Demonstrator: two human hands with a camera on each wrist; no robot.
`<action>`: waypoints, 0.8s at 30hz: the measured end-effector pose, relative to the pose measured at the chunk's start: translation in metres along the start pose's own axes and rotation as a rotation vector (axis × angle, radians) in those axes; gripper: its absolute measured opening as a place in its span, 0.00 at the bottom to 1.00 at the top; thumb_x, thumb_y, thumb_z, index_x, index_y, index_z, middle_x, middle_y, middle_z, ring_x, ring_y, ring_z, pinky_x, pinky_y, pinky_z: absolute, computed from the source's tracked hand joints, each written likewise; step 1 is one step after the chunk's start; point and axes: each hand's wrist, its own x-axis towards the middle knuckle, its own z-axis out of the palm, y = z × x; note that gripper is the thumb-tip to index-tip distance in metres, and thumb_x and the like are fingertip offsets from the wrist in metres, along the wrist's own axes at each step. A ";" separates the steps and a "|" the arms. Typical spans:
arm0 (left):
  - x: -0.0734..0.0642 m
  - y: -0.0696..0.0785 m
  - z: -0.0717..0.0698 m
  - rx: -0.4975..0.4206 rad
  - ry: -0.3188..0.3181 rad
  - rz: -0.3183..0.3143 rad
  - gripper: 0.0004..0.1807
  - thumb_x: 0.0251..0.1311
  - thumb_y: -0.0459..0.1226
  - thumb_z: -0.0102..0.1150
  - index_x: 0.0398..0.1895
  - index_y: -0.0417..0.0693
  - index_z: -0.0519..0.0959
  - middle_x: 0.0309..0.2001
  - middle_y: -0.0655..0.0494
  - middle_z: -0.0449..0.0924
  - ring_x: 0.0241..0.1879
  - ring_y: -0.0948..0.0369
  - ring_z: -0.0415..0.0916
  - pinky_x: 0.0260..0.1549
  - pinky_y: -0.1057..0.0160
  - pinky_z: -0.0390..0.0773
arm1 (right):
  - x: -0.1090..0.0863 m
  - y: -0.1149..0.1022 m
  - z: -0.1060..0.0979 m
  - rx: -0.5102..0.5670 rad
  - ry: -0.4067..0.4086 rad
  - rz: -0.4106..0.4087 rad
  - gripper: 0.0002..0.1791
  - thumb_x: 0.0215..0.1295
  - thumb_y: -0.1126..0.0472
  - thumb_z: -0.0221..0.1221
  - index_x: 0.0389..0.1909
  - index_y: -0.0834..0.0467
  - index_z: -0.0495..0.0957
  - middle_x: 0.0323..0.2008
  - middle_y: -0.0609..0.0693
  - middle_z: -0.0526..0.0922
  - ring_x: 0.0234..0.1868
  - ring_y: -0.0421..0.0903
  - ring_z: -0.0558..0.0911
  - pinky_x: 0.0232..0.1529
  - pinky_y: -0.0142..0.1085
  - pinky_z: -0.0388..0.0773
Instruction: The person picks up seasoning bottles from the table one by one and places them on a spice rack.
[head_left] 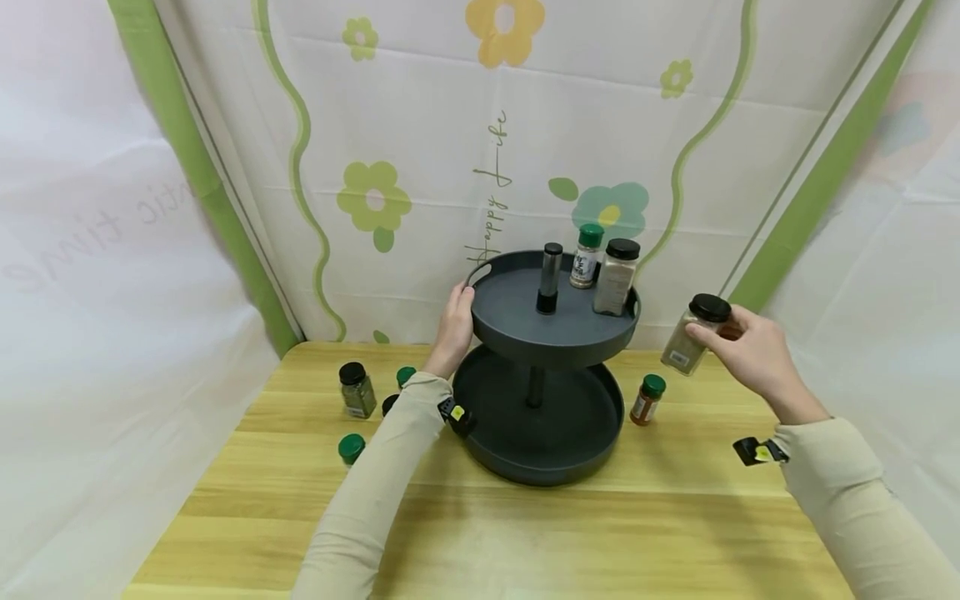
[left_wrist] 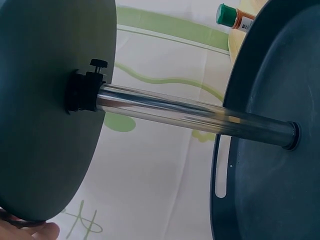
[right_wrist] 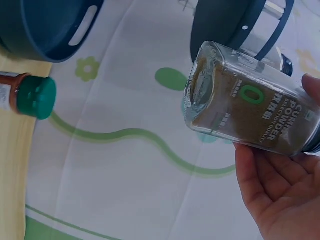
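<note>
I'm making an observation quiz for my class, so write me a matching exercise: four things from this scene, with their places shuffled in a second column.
Things
1. Cumin jar
2. Left hand
3. Post
4. Red bottle

Places
A. Between the upper tray and the lower tray
B. On the table, right of the lower tray
C. In the right hand
D. At the rim of the upper tray

Pairs: 1-C, 2-D, 3-A, 4-B

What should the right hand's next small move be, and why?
Probably carry the cumin jar left to the upper tray's bare front: the right hand holds it beside that tray, two jars already stand there, and the left hand holds the tray's edge.
</note>
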 end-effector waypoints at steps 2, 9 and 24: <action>0.002 0.000 -0.001 -0.009 -0.003 0.004 0.30 0.74 0.49 0.31 0.73 0.45 0.53 0.72 0.47 0.52 0.70 0.54 0.50 0.66 0.55 0.53 | 0.001 -0.006 -0.001 0.013 0.014 -0.015 0.25 0.62 0.45 0.61 0.50 0.62 0.77 0.41 0.63 0.82 0.31 0.24 0.73 0.29 0.25 0.71; 0.004 0.003 0.001 -0.008 -0.025 0.005 0.30 0.74 0.48 0.30 0.74 0.47 0.51 0.72 0.49 0.51 0.70 0.55 0.49 0.66 0.55 0.55 | 0.005 -0.024 -0.010 0.044 0.066 -0.039 0.24 0.60 0.47 0.63 0.50 0.61 0.79 0.37 0.56 0.83 0.30 0.23 0.74 0.29 0.21 0.70; 0.002 -0.002 -0.003 -0.012 -0.040 0.001 0.30 0.73 0.47 0.30 0.75 0.50 0.49 0.73 0.51 0.48 0.71 0.57 0.46 0.67 0.57 0.52 | 0.020 -0.055 -0.019 0.074 0.112 -0.106 0.21 0.58 0.49 0.65 0.46 0.59 0.80 0.27 0.23 0.76 0.30 0.22 0.75 0.31 0.20 0.68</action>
